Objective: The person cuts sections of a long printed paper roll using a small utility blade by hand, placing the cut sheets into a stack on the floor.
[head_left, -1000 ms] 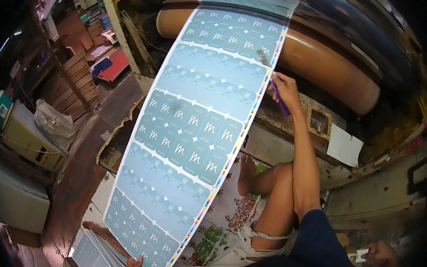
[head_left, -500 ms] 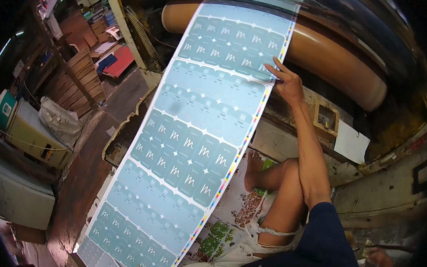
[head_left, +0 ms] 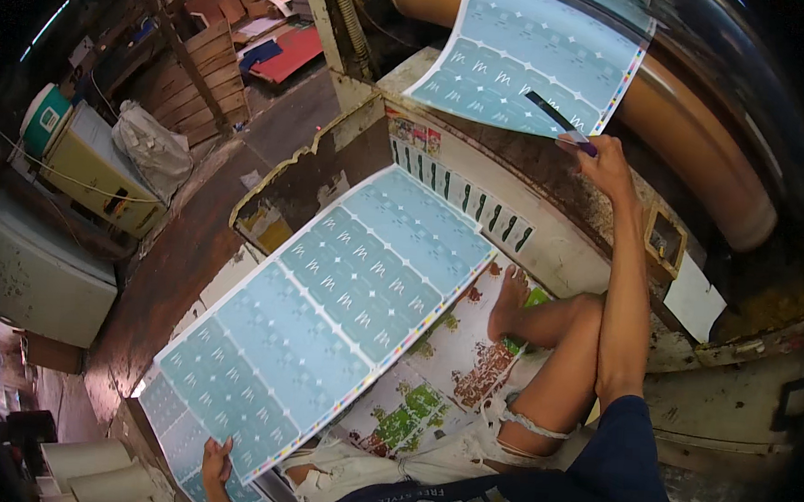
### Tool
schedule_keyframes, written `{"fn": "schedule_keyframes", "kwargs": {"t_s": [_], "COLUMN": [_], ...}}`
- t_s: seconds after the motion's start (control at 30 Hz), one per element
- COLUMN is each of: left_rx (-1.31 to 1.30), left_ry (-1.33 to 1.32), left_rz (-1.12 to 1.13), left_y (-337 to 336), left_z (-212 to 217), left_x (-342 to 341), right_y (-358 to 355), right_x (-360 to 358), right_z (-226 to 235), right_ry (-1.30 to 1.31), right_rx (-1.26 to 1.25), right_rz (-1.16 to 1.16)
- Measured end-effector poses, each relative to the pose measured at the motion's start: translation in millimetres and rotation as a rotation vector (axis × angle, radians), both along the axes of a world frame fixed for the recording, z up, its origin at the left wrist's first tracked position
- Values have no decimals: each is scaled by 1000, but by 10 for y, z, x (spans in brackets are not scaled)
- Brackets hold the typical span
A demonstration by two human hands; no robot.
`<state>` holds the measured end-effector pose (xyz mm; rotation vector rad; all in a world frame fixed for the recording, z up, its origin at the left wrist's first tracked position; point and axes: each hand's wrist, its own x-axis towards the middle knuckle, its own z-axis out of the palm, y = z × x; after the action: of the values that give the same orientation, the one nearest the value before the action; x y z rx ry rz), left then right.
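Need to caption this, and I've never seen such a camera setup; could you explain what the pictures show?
There is no machine arm: these are a person's bare hands. The pictures come from a wide camera worn on the head, looking down, so straight edges bend. The left hand touches the lower edge of a long blue printed sheet; more printed paper lies beneath that end. The right hand holds a dark-bladed, purple-handled knife near a second printed piece hanging by a large brown roller.
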<state>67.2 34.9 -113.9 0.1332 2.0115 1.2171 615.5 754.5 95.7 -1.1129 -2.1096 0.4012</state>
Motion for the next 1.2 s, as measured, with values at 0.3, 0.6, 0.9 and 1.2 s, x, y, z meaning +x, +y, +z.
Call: {"fn": "schedule_keyframes", "kwargs": {"t_s": [0.3,0.6,0.9,1.2], "left_rx": [208,-57,-978,-724], "left_ry": [-43,295,421,876], "left_rz": [127,0,-495,-446], "left_y": [1246,1415,1739,2398], "left_z": [-965,-1569,-2196,-1570], "left_x": [51,-98,724,1455], "right_y": [-362,-577,-891,-1065], "right_x": [-478,-799,-1152,-1513], "right_z": [154,251,194,175], "right_ry": [-94,-202,-538,-843], "right_rx": [-172,-358,-609,-586], "right_rz": [42,171,452,748]}}
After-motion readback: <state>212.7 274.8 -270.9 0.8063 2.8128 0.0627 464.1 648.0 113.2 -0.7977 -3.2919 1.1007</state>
